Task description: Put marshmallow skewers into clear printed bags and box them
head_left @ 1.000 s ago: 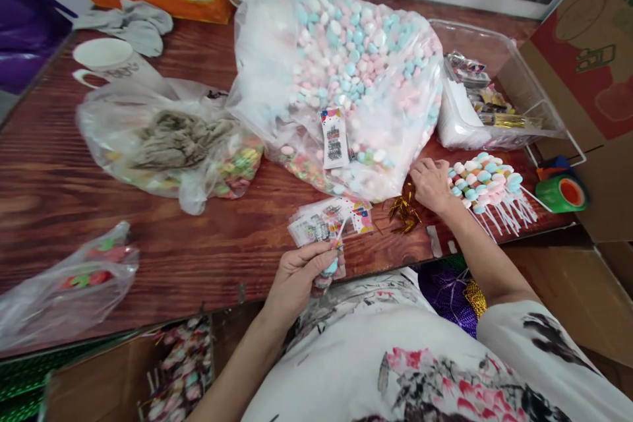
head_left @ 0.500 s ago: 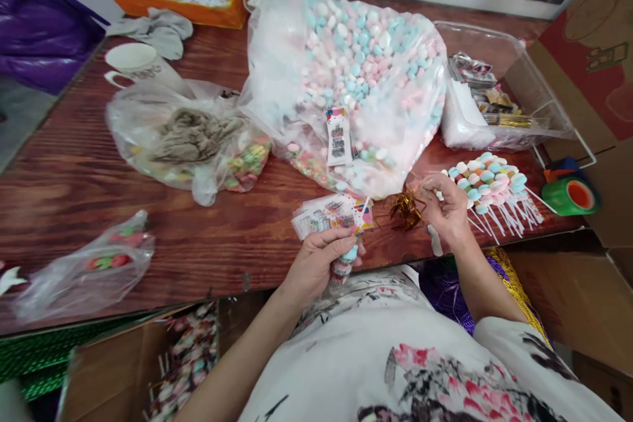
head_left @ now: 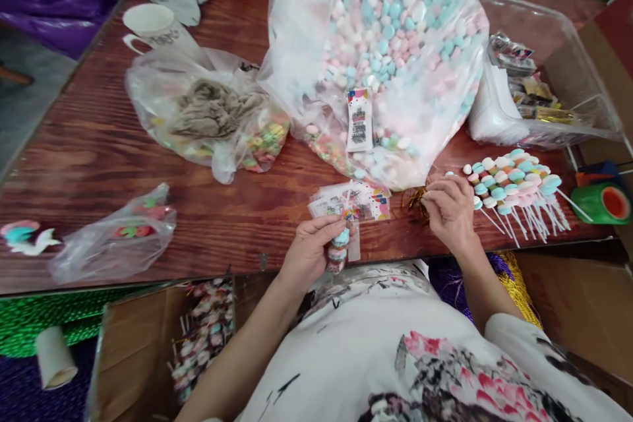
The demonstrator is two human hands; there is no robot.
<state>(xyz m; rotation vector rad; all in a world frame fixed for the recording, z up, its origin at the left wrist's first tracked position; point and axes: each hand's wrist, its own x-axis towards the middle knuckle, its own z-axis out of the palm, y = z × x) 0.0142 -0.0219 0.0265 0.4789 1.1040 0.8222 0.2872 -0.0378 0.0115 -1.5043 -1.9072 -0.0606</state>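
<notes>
My left hand [head_left: 307,249] pinches a marshmallow candy stick [head_left: 338,250] in a clear printed wrapper, its bagged candy hanging down at the table's front edge. Behind it lies a fan of small printed clear bags [head_left: 363,201]. With its fingers pinched together, my right hand [head_left: 452,208] is at a small bunch of gold twist ties [head_left: 417,203] on the table; how many it grips is hidden. Just right of that hand is a pile of unwrapped marshmallow candy sticks [head_left: 517,179], their white sticks pointing toward me.
A big clear bag of pastel marshmallows [head_left: 395,26] fills the back. Left of it are a bag of gummies [head_left: 267,142] and a mug [head_left: 161,30]. At right stand a clear bin [head_left: 558,20] and green tape [head_left: 593,203]. Below, a cardboard box [head_left: 133,349] holds wrapped candies.
My right hand has lowered onto the gold twist ties. The left still grips the wrapped candy, whose top no longer shows the white stick tip. The camera view has shifted.
</notes>
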